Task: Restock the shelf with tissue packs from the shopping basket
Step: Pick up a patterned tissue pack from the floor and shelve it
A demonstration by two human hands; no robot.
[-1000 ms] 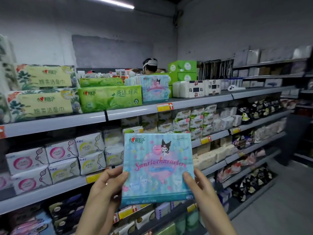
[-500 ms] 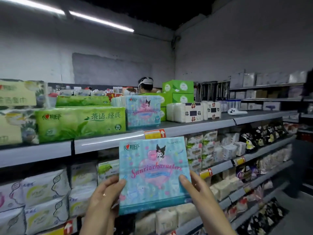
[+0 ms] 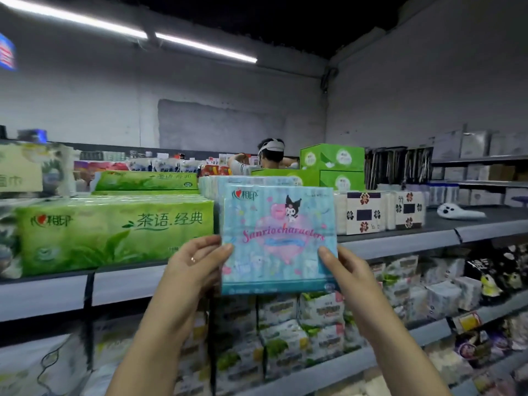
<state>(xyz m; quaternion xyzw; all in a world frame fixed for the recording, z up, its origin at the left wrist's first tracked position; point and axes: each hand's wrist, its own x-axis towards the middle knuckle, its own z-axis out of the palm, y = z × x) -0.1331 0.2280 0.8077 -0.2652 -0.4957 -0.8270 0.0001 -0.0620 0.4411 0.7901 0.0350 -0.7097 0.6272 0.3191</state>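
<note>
Here the blue tissue pack [image 3: 278,238] faces the camera upright, print right way up, roughly square, held at the front edge of the top shelf [image 3: 400,244]. The left grip [image 3: 197,264] and right grip [image 3: 347,270] pinch its lower sides, thumbs in front, fingers hidden behind. The lower shelves [image 3: 314,367] are blurred.

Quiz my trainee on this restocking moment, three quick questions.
1. True or false: the blue tissue pack rests on the top shelf.
2. Which hands hold it? A left only; B right only; C both.
3. Fill in: the green tissue packs lie to the ___ of the shelved blue packs.
Key: 1 false, it is held in front; 2 C, left hand and right hand; 3 left.
</note>
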